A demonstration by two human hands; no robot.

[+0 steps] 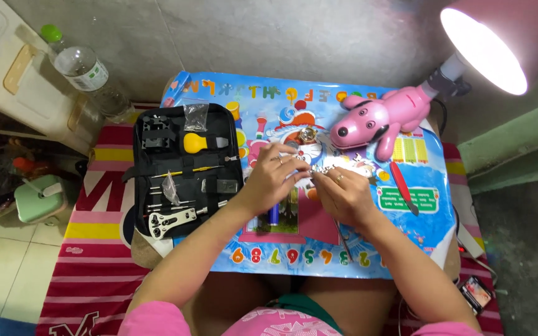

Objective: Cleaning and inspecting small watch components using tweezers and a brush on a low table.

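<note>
Pinching metal watchband [325, 169] (both hands [309, 180])

Beside the pink dog lamp [375, 118], a small metal piece [320, 169] pinched between both hands is too tiny to identify; the fingers [294, 163] cover most of it.

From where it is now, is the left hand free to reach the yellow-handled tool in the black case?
Probably not at once: the left hand is pinching a small metal piece with the right hand. Nothing covers the yellow-handled tool.
</note>
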